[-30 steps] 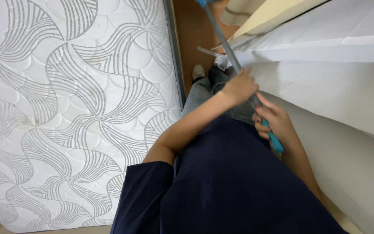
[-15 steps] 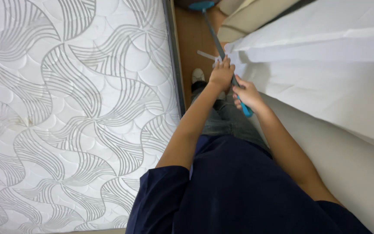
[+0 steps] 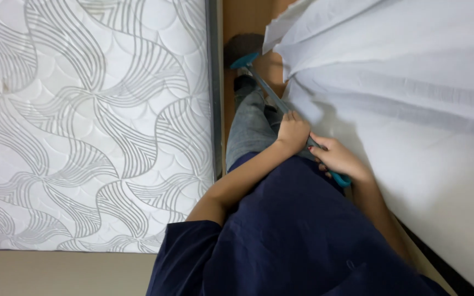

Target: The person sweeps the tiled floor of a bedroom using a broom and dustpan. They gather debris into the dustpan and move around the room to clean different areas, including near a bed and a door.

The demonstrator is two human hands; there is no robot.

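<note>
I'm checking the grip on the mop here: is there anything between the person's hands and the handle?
Nothing visible. The left hand and the right hand both close straight around the mop handle, one just above the other, in the gap between the mattress and the white sheet.

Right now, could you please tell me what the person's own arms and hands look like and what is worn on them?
Both forearms are bare, and so are the left hand and the right hand. A short dark navy sleeve covers the left upper arm; the right sleeve is out of view. No gloves, watch or rings show. The right hand's nails look painted red.
</note>
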